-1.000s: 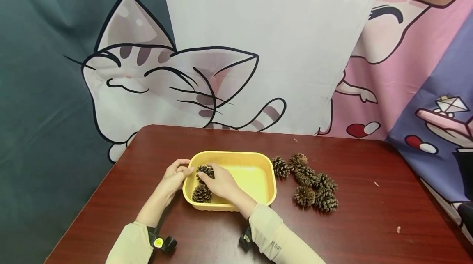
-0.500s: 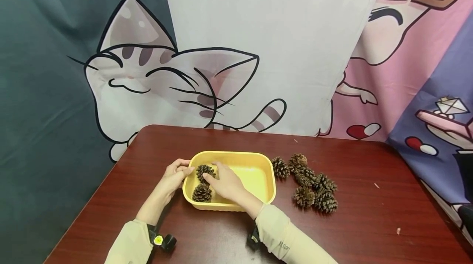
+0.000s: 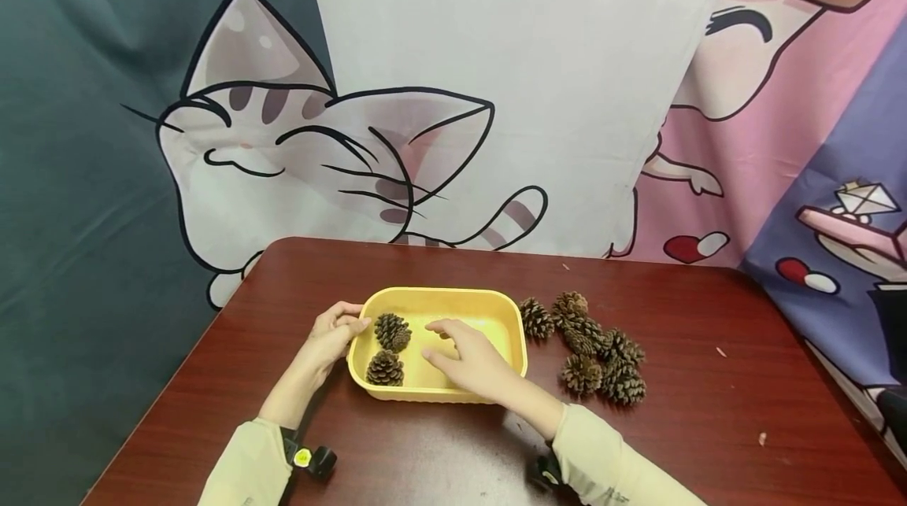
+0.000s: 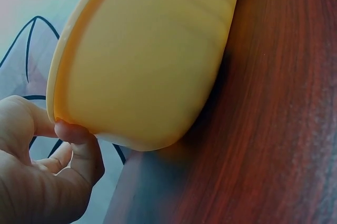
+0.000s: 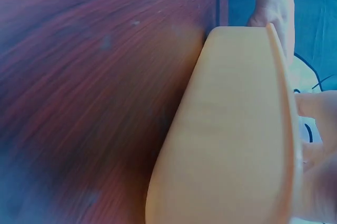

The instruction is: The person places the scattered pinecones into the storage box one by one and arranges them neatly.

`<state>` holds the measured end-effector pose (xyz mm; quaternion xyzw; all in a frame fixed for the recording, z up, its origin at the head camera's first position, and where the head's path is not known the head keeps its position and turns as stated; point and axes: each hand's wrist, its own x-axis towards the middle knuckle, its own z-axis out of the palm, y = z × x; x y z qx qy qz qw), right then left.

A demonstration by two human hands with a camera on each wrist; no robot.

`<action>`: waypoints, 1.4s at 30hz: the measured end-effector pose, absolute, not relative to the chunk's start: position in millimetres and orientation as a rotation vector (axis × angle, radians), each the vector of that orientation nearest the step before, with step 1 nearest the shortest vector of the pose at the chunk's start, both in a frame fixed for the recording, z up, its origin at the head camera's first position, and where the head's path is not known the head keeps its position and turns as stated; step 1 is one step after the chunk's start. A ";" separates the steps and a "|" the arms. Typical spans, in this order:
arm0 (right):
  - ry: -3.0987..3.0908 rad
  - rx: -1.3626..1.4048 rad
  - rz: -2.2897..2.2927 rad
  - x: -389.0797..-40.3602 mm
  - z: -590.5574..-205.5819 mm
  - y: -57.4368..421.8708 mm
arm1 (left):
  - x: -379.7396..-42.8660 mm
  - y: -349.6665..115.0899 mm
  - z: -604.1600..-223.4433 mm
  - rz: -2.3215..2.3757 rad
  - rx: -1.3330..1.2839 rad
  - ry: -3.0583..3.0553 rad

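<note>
A yellow plastic bin (image 3: 489, 333) stands on the table, with brown pine cones (image 3: 386, 369) at its left end. My left hand (image 3: 336, 339) pinches the bin's left rim between thumb and fingers; the left wrist view shows the thumb (image 4: 73, 131) just under the lip. Over the middle of the bin, my right hand (image 3: 468, 356) has its fingers spread and nothing between them. It hovers to the right of the pine cones, apart from them. In the right wrist view the bin's outer wall (image 5: 226, 129) hides part of that hand.
Several more pine cones (image 3: 583, 337) lie in a cluster on the dark red table (image 3: 708, 411), just right of the bin. Small pale scraps (image 3: 762, 439) are scattered farther right. A cartoon-cat curtain (image 3: 425, 34) hangs behind the table.
My right hand has let go of a pine cone at the bin's left end and drawn back to the right. The left hand keeps its hold on the rim.
</note>
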<state>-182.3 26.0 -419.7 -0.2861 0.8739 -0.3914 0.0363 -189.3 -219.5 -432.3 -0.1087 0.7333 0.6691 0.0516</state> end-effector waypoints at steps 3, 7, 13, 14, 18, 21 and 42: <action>2.658 -0.929 -1.197 -178.4 -418.6 40.9 | -189.1 -219.4 -431.9 2.028 -0.328 2.235; 2.643 -0.967 -1.188 -172.7 -417.0 58.6 | -189.3 -219.1 -432.1 2.037 -0.336 2.229; 2.735 -1.071 -1.097 -160.7 -412.0 84.4 | -190.3 -217.7 -434.3 2.026 -0.316 2.226; 2.754 -1.095 -1.085 -159.0 -411.1 89.1 | -190.5 -217.5 -434.6 2.023 -0.311 2.227; 2.800 -1.146 -1.091 -155.4 -409.1 110.0 | -191.7 -217.1 -434.9 2.035 -0.307 2.219; 2.829 -1.126 -1.130 -155.7 -409.2 127.6 | -191.4 -218.0 -434.8 2.031 -0.307 2.223; 3.121 -1.078 -0.751 -155.5 -426.0 219.2 | -189.3 -222.2 -433.3 2.023 -0.285 2.179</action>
